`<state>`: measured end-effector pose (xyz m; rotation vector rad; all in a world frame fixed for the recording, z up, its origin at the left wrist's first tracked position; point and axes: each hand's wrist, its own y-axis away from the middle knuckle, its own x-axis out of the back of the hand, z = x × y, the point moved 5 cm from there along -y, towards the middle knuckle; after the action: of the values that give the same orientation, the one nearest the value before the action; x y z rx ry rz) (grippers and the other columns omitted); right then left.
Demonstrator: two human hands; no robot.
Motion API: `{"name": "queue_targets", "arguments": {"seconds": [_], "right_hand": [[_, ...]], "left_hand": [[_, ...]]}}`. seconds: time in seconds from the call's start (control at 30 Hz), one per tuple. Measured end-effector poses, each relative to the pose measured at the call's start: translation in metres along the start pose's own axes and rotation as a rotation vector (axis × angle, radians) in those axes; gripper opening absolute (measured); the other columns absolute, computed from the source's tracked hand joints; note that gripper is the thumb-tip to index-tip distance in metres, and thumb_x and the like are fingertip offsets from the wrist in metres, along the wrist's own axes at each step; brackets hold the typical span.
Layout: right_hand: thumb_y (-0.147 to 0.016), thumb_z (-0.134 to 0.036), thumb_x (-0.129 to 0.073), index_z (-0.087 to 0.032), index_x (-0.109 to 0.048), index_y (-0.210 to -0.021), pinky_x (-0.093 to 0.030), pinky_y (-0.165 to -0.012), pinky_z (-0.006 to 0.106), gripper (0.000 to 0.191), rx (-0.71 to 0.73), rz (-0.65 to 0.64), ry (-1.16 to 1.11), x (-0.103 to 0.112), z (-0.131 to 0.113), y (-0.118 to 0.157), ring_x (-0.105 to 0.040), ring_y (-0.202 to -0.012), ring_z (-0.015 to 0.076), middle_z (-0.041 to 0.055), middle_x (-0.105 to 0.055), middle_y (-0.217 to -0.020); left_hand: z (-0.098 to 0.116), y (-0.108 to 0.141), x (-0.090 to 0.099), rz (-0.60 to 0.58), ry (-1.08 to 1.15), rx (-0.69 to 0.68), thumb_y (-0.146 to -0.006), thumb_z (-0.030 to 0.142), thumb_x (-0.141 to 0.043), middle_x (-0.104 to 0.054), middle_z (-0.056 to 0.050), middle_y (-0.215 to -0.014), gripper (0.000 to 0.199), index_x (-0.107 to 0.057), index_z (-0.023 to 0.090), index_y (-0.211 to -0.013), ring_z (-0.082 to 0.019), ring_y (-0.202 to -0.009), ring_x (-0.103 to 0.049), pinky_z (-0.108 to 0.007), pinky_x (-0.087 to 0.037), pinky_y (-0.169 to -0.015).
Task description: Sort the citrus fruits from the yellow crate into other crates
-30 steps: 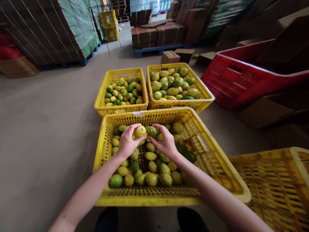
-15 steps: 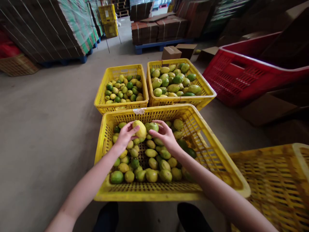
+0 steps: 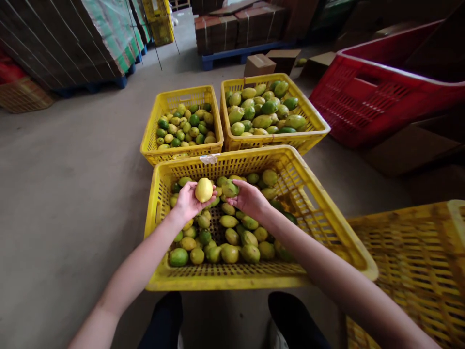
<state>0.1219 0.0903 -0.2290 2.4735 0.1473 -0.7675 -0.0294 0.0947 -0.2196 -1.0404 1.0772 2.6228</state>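
Note:
On the upturned palm and fingers of my left hand (image 3: 188,201) rests a yellow lemon (image 3: 204,190). My right hand (image 3: 250,198) is closed round a green lemon (image 3: 230,188), its thumb side turned up. Both hands are above the far half of a yellow slatted crate (image 3: 232,282). Under them, yellow and green lemons (image 3: 229,253) cover much of the crate's floor, with a patch of bare slats in the middle. My forearms hide part of the fruit at either side.
Two more yellow crates, a left one (image 3: 146,145) with small lemons and a right one (image 3: 319,127) with larger greenish fruit, stand just beyond. A red crate (image 3: 378,97) is at right. Another yellow crate (image 3: 410,252) sits near right. Cartons on a blue pallet (image 3: 232,54) stand behind.
My left hand has turned palm up, so the yellow lemon now lies on the fingers. The right hand has rolled the green lemon over. The view has tilted slightly down.

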Motion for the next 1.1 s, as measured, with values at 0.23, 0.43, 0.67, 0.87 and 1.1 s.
{"name": "queue_targets", "arguments": {"seconds": [0.23,0.43,0.67,0.87,1.1], "right_hand": [[-0.072,-0.021,-0.061,-0.017,-0.057,-0.074,-0.041,-0.043,0.019,0.006,0.117,-0.063,-0.083,-0.007,-0.005,0.004,-0.053,-0.048,0.0094,-0.0007,-0.060,-0.063],[-0.084,-0.034,-0.051,-0.018,-0.053,-0.075,-0.039,-0.037,0.019,0.018,0.017,0.128,-0.124,0.003,-0.002,0.002,-0.054,-0.046,0.0116,0.0011,-0.058,-0.056],[-0.091,-0.033,-0.042,-0.019,-0.051,-0.079,-0.044,-0.039,0.022,0.021,0.052,0.256,-0.154,0.013,-0.004,-0.004,-0.056,-0.048,0.0136,0.0033,-0.063,-0.059],[-0.081,-0.037,-0.055,-0.017,-0.055,-0.073,-0.038,-0.037,0.020,0.021,0.015,0.016,-0.080,0.006,-0.002,-0.003,-0.050,-0.042,0.0100,0.0025,-0.062,-0.060],[-0.074,-0.032,-0.058,-0.017,-0.056,-0.062,-0.031,-0.033,0.019,0.020,-0.007,-0.005,-0.034,0.004,-0.002,0.001,-0.046,-0.037,0.0092,0.0013,-0.059,-0.051]], "left_hand": [[0.006,0.004,-0.002,0.073,0.104,-0.083,-0.081,0.026,-0.057,-0.066,-0.006,-0.075,0.019,-0.060,0.009,-0.089,-0.012,-0.061,-0.063,-0.017,-0.053,-0.049],[0.004,0.000,0.000,-0.019,0.149,-0.057,-0.086,0.038,-0.045,-0.064,-0.007,-0.068,0.038,-0.062,0.006,-0.096,-0.013,-0.056,-0.060,-0.025,-0.055,-0.056],[-0.001,-0.001,-0.003,-0.094,0.105,-0.044,-0.092,0.028,-0.034,-0.068,-0.009,-0.086,0.036,-0.058,0.011,-0.113,-0.015,-0.065,-0.064,-0.028,-0.056,-0.062],[0.002,0.000,-0.001,-0.068,0.165,-0.048,-0.088,0.044,-0.045,-0.067,-0.006,-0.081,0.039,-0.061,0.013,-0.103,-0.015,-0.064,-0.064,-0.026,-0.056,-0.054],[0.017,0.006,0.001,-0.085,0.267,-0.093,-0.086,0.034,-0.047,-0.066,-0.004,-0.077,0.026,-0.060,0.013,-0.090,-0.007,-0.052,-0.056,-0.016,-0.049,-0.046]]}}
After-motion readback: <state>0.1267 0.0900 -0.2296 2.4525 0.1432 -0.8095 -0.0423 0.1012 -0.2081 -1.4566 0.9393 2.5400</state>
